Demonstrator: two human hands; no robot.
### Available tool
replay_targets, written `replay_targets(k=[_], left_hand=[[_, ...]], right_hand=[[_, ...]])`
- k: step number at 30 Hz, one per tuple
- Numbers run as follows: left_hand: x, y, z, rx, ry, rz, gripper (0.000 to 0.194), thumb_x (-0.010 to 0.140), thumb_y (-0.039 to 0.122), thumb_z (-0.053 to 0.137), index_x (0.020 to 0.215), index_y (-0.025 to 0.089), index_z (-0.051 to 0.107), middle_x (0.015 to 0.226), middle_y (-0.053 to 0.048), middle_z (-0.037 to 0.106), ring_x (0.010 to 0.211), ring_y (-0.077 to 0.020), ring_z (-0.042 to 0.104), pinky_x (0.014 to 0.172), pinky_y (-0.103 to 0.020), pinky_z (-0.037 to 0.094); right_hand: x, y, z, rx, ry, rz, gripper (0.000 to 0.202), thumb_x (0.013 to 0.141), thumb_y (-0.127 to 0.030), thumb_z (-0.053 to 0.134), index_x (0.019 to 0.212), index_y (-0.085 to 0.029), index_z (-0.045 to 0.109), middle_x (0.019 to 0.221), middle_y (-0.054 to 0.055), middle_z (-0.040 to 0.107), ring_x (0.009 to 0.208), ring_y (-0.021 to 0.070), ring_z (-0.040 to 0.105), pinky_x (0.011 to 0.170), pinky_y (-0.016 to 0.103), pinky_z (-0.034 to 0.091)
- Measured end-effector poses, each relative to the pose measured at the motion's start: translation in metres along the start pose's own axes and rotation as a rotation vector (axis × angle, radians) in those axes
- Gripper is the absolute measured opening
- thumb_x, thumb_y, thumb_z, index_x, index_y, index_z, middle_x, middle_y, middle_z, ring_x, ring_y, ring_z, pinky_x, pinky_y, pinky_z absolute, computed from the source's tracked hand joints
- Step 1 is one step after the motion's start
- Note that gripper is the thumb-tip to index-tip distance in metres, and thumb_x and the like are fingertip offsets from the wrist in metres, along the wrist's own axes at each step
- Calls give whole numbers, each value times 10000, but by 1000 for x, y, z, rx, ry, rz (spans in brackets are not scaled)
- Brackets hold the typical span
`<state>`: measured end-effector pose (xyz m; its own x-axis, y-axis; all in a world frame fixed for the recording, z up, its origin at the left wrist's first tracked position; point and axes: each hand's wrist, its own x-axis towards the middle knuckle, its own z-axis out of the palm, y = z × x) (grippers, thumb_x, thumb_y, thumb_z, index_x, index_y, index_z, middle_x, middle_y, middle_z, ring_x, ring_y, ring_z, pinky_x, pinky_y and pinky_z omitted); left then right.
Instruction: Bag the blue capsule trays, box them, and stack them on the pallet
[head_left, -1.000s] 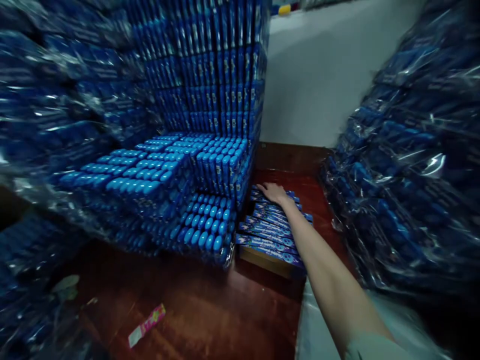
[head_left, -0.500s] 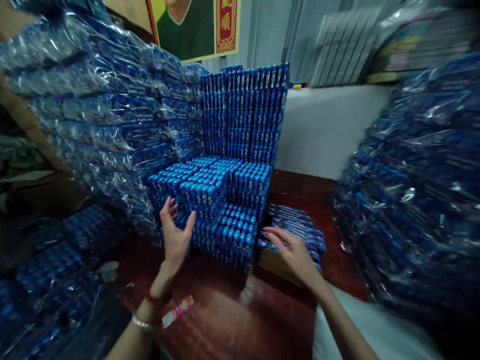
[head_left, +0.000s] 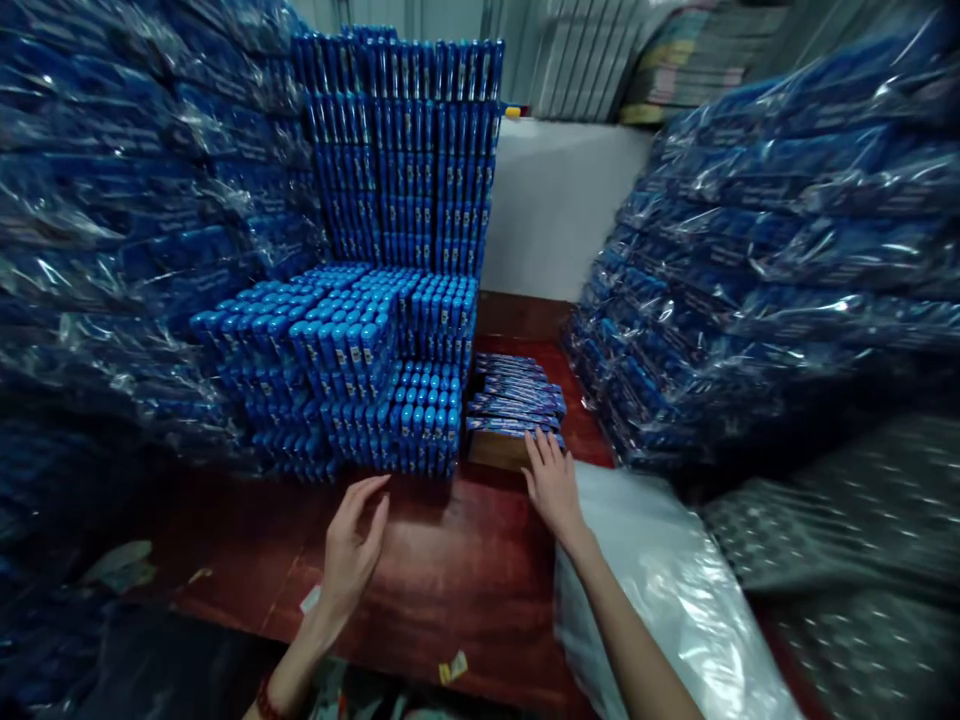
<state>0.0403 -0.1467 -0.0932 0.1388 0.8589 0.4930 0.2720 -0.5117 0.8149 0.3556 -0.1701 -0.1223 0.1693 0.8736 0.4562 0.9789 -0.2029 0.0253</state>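
My left hand [head_left: 356, 540] hovers over the red-brown tabletop [head_left: 420, 590], in front of the stacked blue bottle-like pieces [head_left: 424, 405]; its thumb and fingers are apart with nothing between them. To the right, my right hand [head_left: 553, 485] has its fingers stretched toward the near edge of a pile of flat, printed purple-blue packets [head_left: 517, 395]. Whether the fingertips touch the packets I cannot tell. Below the packets shows a brown cardboard edge [head_left: 495, 450]. Under my right forearm spreads a stack of clear plastic bags [head_left: 652, 560].
Plastic-wrapped blue bundles rise high on the left [head_left: 135, 210] and on the right [head_left: 765, 260]. A white panel [head_left: 562, 200] stands behind. Grey bubble-textured material [head_left: 862, 560] sits at the lower right. A small yellow-and-white scrap [head_left: 453, 667] lies near the table's front edge.
The view has swung right and down, bringing the plastic bags into fuller sight. My left hand has lowered away from the blue stack. My right hand has spread its fingers by the packets.
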Motion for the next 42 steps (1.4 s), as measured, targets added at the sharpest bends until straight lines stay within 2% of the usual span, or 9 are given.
replay_targets(k=[5, 9, 14, 19, 23, 28, 34, 37, 42], left_hand=[[8, 20, 45, -142, -207, -12, 209, 906, 252, 465, 1053, 196, 603, 1017, -59, 637, 951, -160, 615, 823, -286, 512], [18, 28, 98, -32, -439, 166, 330, 906, 278, 458, 1218, 188, 519, 1183, -98, 580, 1094, -194, 551, 963, -366, 453], [63, 26, 163, 336, -398, 258, 398, 932, 300, 389, 1279, 121, 463, 1286, -157, 525, 1209, -264, 469, 999, -452, 394], [99, 16, 189, 399, -379, 222, 320, 936, 266, 360, 1047, 93, 605, 1095, -182, 624, 1113, -278, 545, 969, -498, 397], [92, 22, 175, 326, -344, 217, 346, 954, 264, 325, 1068, 112, 614, 1191, -156, 585, 1163, -226, 523, 1003, -420, 413], [46, 51, 115, -41, -203, 326, 303, 931, 230, 420, 1199, 194, 555, 1247, -105, 552, 1180, -178, 513, 1017, -356, 429], [73, 35, 28, 153, 493, 273, 676, 829, 249, 608, 1411, 248, 263, 1410, -140, 316, 1338, -249, 314, 1082, -441, 319], [112, 20, 1, 252, 577, 69, 938, 738, 431, 693, 1453, 212, 127, 1442, -186, 246, 1358, -308, 251, 1101, -496, 249], [148, 22, 0, 400, 570, -112, 1203, 613, 642, 687, 1469, 149, -1, 1422, -246, 247, 1343, -397, 224, 1060, -589, 229]], right_hand=[[-10, -7, 9, -80, 121, 81, 393, 910, -168, 390, 1282, -205, 513, 1258, 112, 572, 1134, 248, 468, 894, 389, 309], [11, 6, 8, -90, 117, 47, 312, 901, -170, 413, 1147, -206, 600, 1137, 109, 615, 1040, 235, 492, 880, 385, 285], [36, 16, 3, -94, 2, -57, 344, 859, -95, 418, 1151, -170, 584, 1103, 120, 605, 1001, 215, 492, 787, 320, 300], [30, 20, -18, -156, -42, -186, 313, 851, -82, 415, 1089, -182, 591, 1025, 97, 621, 928, 206, 502, 825, 338, 271], [4, 19, -41, -147, -153, -126, 282, 843, -81, 409, 1044, -176, 582, 947, 92, 627, 895, 208, 542, 777, 328, 297], [-58, -2, -33, 128, -474, 153, 284, 918, -157, 303, 1075, -178, 538, 898, 76, 670, 786, 184, 642, 634, 275, 357], [-102, -43, -4, 236, -565, 308, 433, 920, -172, 269, 1327, -110, 401, 792, 118, 693, 713, 229, 672, 620, 312, 432], [-51, -60, -25, 227, -323, 238, 348, 889, -311, 424, 1148, -140, 582, 953, 167, 682, 872, 296, 645, 718, 386, 454], [121, -110, -80, 1007, 101, -93, 377, 906, -457, 383, 1060, -209, 622, 1104, 79, 647, 1036, 205, 580, 939, 354, 408]])
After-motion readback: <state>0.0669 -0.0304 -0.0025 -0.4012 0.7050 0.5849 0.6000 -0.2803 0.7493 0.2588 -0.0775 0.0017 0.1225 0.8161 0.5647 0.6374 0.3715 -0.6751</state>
